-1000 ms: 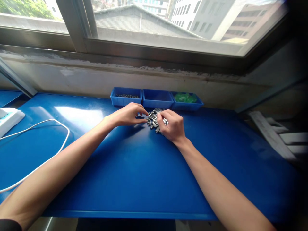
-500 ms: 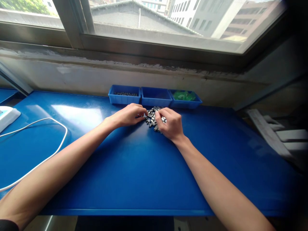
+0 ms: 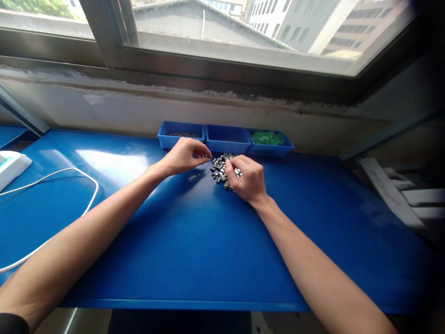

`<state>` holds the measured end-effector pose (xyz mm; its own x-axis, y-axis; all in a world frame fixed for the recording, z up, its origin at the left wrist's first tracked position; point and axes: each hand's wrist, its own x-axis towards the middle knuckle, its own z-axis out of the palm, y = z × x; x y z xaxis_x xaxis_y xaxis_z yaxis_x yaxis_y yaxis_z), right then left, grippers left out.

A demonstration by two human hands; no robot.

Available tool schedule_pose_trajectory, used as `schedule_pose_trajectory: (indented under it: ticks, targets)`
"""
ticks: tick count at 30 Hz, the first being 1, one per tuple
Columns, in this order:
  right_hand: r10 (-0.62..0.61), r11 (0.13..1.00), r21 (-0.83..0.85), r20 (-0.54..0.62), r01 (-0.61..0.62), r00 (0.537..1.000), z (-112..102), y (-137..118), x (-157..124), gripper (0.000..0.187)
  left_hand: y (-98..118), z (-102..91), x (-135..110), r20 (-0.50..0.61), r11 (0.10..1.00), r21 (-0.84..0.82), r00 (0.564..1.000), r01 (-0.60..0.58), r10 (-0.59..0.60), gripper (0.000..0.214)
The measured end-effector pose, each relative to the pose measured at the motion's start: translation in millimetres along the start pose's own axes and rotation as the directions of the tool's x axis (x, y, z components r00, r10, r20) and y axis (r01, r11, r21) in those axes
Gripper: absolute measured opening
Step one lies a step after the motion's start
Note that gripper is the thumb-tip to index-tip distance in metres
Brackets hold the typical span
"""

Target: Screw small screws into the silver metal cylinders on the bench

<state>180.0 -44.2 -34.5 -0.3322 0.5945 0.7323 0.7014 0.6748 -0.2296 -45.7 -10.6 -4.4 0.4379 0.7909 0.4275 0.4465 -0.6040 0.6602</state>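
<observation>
A heap of small grey metal parts (image 3: 220, 169) lies on the blue table (image 3: 194, 241) just in front of three blue bins. My left hand (image 3: 184, 155) is lifted a little off the table at the heap's left edge, its fingertips pinched on something too small to name. My right hand (image 3: 247, 180) rests on the right side of the heap with its fingers curled over some of the metal parts, thumb and forefinger closed on them.
Three blue bins stand along the wall: the left bin (image 3: 181, 135) has small dark parts, the middle bin (image 3: 226, 138) looks bare, the right bin (image 3: 270, 141) holds green pieces. A white cable (image 3: 69, 204) and a white device (image 3: 12, 166) lie at the left.
My left hand has risen off the table and drawn slightly left, away from the heap, still pinched. My right hand has stayed on the heap.
</observation>
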Motion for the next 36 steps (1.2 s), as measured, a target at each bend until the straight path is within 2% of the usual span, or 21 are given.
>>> schedule_pose_trajectory:
  ticks: [2,4,6,9,12,15,16,18,20,23,27,36]
  targets:
    - [0.0,1.0,0.003,0.002,0.0,1.0,0.1,0.1,-0.1,0.026,-2.4,-8.0,1.9,-0.135,0.994,-0.021,0.985,0.105,-0.107,0.013]
    - [-0.005,1.0,0.006,-0.007,0.005,1.0,0.3,0.2,-0.3,0.025,-6.5,-17.5,2.8,-0.317,0.979,-0.049,0.927,0.196,-0.201,0.013]
    - [-0.007,1.0,0.005,-0.012,0.007,1.0,0.6,0.5,-0.4,0.025,-11.9,-25.7,2.5,-0.444,0.964,-0.069,0.858,0.255,-0.259,0.013]
    - [-0.001,1.0,0.004,-0.005,0.001,1.0,0.8,1.1,-0.6,0.025,-20.1,-31.4,1.1,-0.514,0.945,-0.106,0.797,0.308,-0.317,0.017]
    - [-0.002,1.0,0.002,-0.007,0.002,1.0,1.0,1.9,-0.7,0.026,-22.9,-28.4,0.9,-0.511,0.954,-0.098,0.808,0.284,-0.293,0.018]
    - [-0.003,1.0,-0.003,-0.003,0.003,1.0,1.1,2.3,-0.6,0.027,-17.4,-21.3,1.8,-0.44,0.985,0.019,0.886,0.171,-0.145,0.014]
    - [-0.002,1.0,-0.002,0.0,0.002,1.0,1.2,2.4,-0.6,0.027,-14.3,-18.6,1.8,-0.378,0.991,0.069,0.922,0.118,-0.084,0.014]
    - [-0.002,1.0,0.0,0.004,0.002,1.0,1.2,2.3,-0.6,0.026,-7.8,-12.6,1.1,-0.171,0.99,0.137,0.984,-0.019,0.043,0.015]
    - [-0.003,1.0,0.0,0.004,0.003,1.0,1.1,2.2,-0.6,0.025,-2.7,-5.5,-0.7,0.056,0.973,0.158,0.986,-0.167,0.159,0.018]
    - [-0.004,1.0,-0.006,0.005,0.004,1.0,0.8,1.9,-0.6,0.024,-0.2,6.5,-4.7,0.224,0.947,0.125,0.938,-0.297,0.265,0.025]
    - [-0.006,1.0,-0.02,0.007,0.006,1.0,0.0,0.9,-0.5,0.026,-4.0,18.8,-8.6,0.288,0.94,0.107,0.915,-0.325,0.284,0.023]
    - [-0.01,1.0,-0.013,0.006,0.01,1.0,0.4,0.2,-0.4,0.026,-8.7,21.7,-10.4,0.226,0.963,0.096,0.948,-0.251,0.225,0.015]
